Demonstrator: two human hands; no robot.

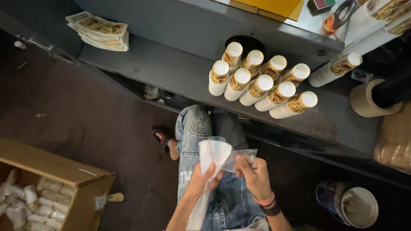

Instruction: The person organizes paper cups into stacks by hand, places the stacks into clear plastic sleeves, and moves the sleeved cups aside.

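Stretching across the upper half of the view was a dark grey surface (pixel 171 68), and on it stood a cluster of white cylindrical tubes with gold-patterned labels (pixel 257 83), packed side by side in two rows, touching one another. Near the far left end of that surface lay a stack of printed label sheets (pixel 100 31), well apart from the tubes. Down at the lower left sat an open cardboard box (pixel 55 171) on the floor, holding small clear-wrapped packets. A round tin (pixel 349 203) rested on the floor at lower right. Over the person's jeans, the left hand (pixel 201 182) had its grip pressed around a bunch of thin white plastic bags (pixel 212 156), which rose above the fingers. Just beside it, the right hand (pixel 254 175) pinched the edge of one clear bag (pixel 242 155) between thumb and fingertips.
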